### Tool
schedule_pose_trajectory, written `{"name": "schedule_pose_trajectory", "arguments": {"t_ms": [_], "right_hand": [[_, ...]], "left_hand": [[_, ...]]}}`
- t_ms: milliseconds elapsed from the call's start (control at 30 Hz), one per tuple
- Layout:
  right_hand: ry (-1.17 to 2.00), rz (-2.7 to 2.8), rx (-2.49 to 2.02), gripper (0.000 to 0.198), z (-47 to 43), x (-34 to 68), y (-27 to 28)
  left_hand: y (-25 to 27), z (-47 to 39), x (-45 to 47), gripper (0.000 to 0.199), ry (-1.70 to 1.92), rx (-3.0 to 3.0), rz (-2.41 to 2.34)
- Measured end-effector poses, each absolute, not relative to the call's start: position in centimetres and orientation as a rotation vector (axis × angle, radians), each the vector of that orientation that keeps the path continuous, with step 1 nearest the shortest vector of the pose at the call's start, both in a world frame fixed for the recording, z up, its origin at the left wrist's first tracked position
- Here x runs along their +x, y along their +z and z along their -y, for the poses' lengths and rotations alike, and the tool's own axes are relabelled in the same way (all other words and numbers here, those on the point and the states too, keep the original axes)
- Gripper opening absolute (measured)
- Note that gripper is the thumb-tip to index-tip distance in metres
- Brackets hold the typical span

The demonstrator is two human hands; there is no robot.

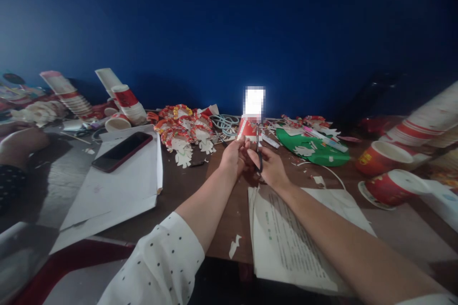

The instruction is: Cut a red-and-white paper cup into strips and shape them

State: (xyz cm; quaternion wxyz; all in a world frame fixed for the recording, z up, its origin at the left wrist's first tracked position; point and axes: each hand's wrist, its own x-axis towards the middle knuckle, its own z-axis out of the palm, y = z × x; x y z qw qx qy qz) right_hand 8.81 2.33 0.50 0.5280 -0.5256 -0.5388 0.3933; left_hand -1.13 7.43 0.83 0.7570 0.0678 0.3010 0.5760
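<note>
Right grip (271, 165): scissors (260, 163) | blades (257, 134) point away | long axis near-vertical in view

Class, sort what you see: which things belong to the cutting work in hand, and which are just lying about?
In use: scissors in the right hand; red-and-white paper piece, perhaps a cup, in the left hand.

Apparently just lying about: phone, printed pages, pale cable.

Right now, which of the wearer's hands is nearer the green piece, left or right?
Right: the right hand is a little left of the green piece; the left hand is farther left.
</note>
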Motion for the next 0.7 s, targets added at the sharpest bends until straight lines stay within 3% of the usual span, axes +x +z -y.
{"name": "schedule_pose_trajectory", "arguments": {"t_ms": [200, 467, 700], "right_hand": [[0.931, 1.435, -1.198, 0.043, -2.9, 9.3, -1.3], [0.671, 1.617, -1.343, 0.033, -2.5, 9.6, -1.4], [0.596, 1.647, -1.404, 0.032, -2.5, 9.9, -1.5]], "left_hand": [[1.0, -7.5, -0.9, 0.014, 1.34, 0.107, -0.583], [1.0, -7.2, -0.9, 0.027, 1.321, 0.166, -0.625], [1.2, -6.9, -0.8, 0.024, 1.246, 0.196, -0.647]]}}
